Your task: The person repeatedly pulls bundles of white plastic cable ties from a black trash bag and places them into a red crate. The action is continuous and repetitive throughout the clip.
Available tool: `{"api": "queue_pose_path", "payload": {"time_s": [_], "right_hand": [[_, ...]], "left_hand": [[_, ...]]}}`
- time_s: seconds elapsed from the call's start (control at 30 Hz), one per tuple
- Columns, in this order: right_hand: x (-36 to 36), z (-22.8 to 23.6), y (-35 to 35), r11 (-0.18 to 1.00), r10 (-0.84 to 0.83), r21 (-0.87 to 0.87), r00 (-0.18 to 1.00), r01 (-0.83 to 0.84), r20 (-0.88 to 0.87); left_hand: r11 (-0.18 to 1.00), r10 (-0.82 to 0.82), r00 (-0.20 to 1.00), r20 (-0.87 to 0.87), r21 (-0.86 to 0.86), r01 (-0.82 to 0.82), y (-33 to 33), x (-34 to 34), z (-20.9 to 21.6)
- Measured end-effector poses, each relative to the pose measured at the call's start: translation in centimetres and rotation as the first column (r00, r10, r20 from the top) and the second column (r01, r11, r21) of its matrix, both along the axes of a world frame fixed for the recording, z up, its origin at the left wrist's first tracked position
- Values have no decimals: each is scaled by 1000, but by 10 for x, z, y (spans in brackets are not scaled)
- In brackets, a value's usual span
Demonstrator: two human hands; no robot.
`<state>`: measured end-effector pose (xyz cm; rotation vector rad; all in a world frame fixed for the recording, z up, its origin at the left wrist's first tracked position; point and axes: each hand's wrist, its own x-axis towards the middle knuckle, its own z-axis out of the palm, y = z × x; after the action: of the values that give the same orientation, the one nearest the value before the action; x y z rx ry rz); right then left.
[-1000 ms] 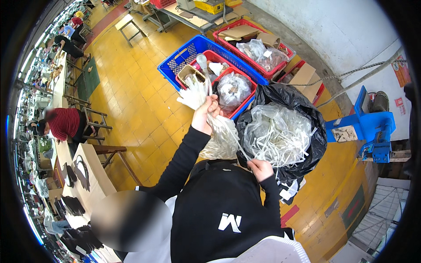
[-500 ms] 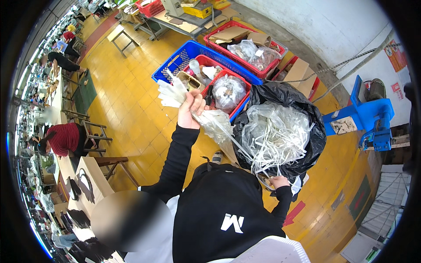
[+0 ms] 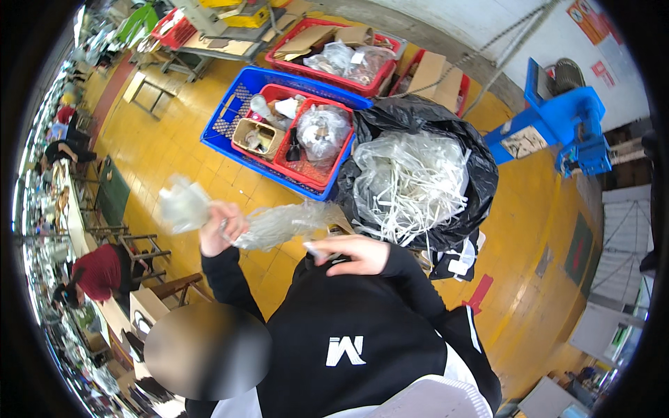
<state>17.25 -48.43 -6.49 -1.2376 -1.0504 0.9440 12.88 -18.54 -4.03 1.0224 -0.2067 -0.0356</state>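
My left hand (image 3: 221,224) is closed round a clear plastic bag (image 3: 286,224), gathered into a twisted length. One bunched end sticks out to the left of the fist, and the longer part trails right toward the black bag. My right hand (image 3: 354,255) is in front of my chest, just below the trailing plastic, its fingers bent together toward the left. A small whitish bit shows at its fingertips, too blurred to name. Beyond it stands a large black garbage bag (image 3: 481,150), its mouth spread, filled with clear plastic and tangled white strips (image 3: 418,198).
A blue crate (image 3: 230,150) holds red baskets (image 3: 306,177) with plastic and scraps. Behind it is another red crate (image 3: 306,35) with cardboard and bags. A blue machine (image 3: 557,115) stands at the right. Workers sit along benches at the far left.
My left hand has moved left and lower with the plastic bag. My right hand has left the black bag's near edge and come up before my chest. The view has shifted too.
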Motion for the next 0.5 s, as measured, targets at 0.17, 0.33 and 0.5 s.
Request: {"api": "queue_pose_path", "payload": {"time_s": [0.17, 0.33, 0.5], "right_hand": [[-9, -32, 34, 986, -133, -28, 877, 164, 462], [21, -121, -29, 770, -294, -283, 712, 572, 638], [57, -217, -89, 166, -600, -410, 422, 897, 680]], "left_hand": [[917, 377, 917, 130, -191, -350, 60, -32, 31], [395, 894, 349, 281, -124, -910, 141, -117, 82], [-52, 971, -85, 225, -150, -987, 136, -144, 109]]}}
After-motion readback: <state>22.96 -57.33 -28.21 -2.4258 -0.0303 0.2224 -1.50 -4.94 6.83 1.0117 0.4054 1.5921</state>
